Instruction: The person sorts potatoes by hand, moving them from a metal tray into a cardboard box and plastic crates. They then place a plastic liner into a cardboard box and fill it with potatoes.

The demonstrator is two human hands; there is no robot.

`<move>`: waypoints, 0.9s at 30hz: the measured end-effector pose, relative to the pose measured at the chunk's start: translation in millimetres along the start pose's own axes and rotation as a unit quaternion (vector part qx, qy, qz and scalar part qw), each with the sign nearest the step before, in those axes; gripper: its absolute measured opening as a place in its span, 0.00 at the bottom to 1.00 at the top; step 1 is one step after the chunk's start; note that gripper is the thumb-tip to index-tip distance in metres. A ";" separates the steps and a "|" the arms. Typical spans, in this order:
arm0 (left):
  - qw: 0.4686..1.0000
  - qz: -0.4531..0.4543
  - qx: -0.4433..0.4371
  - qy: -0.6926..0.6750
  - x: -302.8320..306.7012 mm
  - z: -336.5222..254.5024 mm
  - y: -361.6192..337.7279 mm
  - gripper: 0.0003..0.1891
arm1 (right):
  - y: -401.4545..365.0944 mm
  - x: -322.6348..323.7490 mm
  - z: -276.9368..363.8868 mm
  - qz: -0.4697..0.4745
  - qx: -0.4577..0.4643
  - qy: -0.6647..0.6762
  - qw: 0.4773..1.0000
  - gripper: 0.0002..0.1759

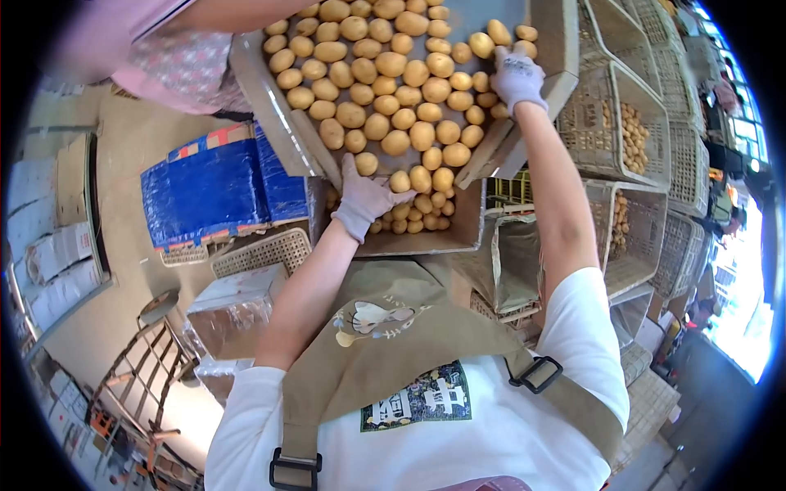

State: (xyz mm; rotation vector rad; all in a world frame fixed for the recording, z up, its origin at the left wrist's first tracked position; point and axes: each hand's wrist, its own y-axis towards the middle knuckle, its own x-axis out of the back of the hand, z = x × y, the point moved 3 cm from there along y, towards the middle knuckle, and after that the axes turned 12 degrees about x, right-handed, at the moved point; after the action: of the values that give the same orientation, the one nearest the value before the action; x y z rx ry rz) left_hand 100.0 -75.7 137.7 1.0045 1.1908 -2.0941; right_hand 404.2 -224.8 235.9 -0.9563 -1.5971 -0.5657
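Many yellow potatoes (395,143) lie spread over a sorting tray (282,135) that narrows toward me. At its mouth, my left hand (364,196) in a pale glove is open, thumb and fingers spread beside the potatoes there. Below the mouth stands a bin (426,242) with more potatoes in it, partly hidden by that hand. My right hand (517,78), also gloved, reaches to the tray's far right side. It lies palm down against potatoes by the wall, its fingers looking apart and their tips partly hidden.
Stacked plastic crates (585,119) stand on the right, some with potatoes. Left of the tray is a blue-wrapped box (205,192), with a plastic basket (266,250) and a wrapped carton (233,307) nearer me. Another person's arm (237,12) extends over the tray's upper left.
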 end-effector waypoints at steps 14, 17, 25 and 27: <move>0.994 -0.072 -0.019 -0.074 -4.5 0.4 1.8 0.48 | -145.0 54.8 30.8 -0.328 0.120 0.294 0.890 0.30; 0.998 -0.038 -0.043 -0.014 7.9 -2.4 7.2 0.48 | -254.2 16.9 18.7 -0.323 0.048 0.334 0.884 0.33; 0.995 0.008 -0.082 0.057 8.3 6.7 8.1 0.50 | -283.2 18.0 49.5 -0.211 -0.035 0.225 0.950 0.26; 0.988 0.037 -0.095 0.114 8.6 5.2 9.8 0.49 | -232.7 49.8 85.4 -0.252 0.077 0.241 0.934 0.24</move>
State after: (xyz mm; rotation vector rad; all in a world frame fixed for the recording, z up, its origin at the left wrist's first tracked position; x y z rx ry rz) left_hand 100.3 -85.6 127.8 1.2021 1.4111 -1.8056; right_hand 162.6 -272.9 292.9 -0.2437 -1.3999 -0.9326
